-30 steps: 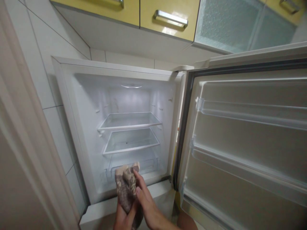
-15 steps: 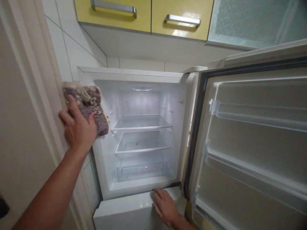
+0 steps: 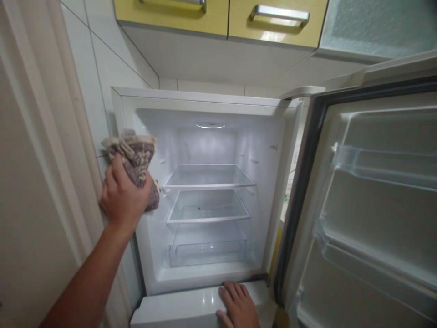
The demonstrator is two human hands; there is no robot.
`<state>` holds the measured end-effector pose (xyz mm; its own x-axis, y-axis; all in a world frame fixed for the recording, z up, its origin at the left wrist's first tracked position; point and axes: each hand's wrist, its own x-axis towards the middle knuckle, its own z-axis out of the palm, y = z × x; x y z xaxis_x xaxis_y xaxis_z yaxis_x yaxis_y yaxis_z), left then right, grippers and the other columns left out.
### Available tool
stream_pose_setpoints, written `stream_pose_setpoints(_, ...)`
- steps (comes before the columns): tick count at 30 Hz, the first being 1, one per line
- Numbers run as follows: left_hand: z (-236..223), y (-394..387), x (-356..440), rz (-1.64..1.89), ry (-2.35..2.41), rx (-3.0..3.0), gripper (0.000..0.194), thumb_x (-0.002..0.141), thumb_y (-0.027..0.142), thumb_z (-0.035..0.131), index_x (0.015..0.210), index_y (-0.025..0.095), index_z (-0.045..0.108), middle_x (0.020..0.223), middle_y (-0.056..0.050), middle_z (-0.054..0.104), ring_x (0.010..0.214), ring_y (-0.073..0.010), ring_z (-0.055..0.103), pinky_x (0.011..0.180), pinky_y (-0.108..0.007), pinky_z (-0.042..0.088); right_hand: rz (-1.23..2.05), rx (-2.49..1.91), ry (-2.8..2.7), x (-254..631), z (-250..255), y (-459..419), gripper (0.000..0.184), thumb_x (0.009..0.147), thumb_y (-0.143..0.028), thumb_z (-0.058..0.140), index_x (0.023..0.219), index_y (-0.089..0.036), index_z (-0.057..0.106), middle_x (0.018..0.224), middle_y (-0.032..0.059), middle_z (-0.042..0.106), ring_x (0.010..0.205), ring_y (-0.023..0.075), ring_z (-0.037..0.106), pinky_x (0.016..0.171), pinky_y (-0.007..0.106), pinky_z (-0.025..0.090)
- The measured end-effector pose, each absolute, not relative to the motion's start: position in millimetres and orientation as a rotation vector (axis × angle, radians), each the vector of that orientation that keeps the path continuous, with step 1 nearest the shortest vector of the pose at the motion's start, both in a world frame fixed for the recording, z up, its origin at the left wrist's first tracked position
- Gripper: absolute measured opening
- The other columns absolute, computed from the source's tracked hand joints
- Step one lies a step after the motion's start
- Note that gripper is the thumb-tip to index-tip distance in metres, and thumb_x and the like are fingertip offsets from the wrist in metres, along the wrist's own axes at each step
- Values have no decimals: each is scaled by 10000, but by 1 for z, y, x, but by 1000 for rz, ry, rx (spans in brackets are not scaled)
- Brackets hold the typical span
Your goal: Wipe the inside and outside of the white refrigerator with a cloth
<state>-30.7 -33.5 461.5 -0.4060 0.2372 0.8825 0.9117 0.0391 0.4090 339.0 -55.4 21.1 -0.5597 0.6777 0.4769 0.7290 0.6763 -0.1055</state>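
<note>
Left grip (image 3: 123, 193) pinched a bunched, patterned cloth (image 3: 139, 159) at the left front edge of an open white fridge (image 3: 205, 97); right grip (image 3: 240, 306), loosely spread, rested on the white ledge (image 3: 177, 301) below.

Cloth (image 3: 143, 152): grey-brown, cream pattern, bunched.
Held at left front edge of open white fridge (image 3: 208, 96); seemingly touching, contact face hidden.

White-edged upper shelf (image 3: 209, 176), similar lower shelf (image 3: 218, 200) showing a dark speck (image 3: 199, 208)
</note>
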Motion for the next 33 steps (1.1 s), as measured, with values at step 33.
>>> stream_pose_setpoints(33,343,-27,-45,-1336,-1597,-1283,670,1005,380,767,1564,72,562,1579,-211,560,1526,-398,519,1280,-673,398,245,-1346,-2440,329,70,-77,534,1069,-620,691,1483,-284,697,1496,127,697,1351,350,616,1177,511,476)
